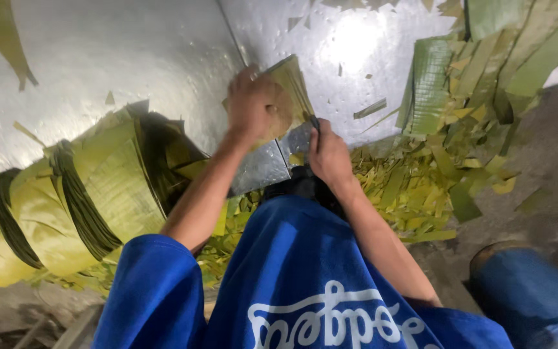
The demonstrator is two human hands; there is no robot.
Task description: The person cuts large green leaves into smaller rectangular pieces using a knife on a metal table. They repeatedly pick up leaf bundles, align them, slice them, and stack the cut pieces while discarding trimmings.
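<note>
L hand [253, 106] presses leaf stack [290, 87]; R hand [328, 155] grips blade [315, 123] beside it.

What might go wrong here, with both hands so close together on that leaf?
The right hand seems to grip a dark tool right beside the left hand, which presses a round template onto the stacked leaf; a slip might nick the fingers. The shiny metal table looks slick, so the leaf may slide. Leaf scraps heaped at the edge may spill.
</note>
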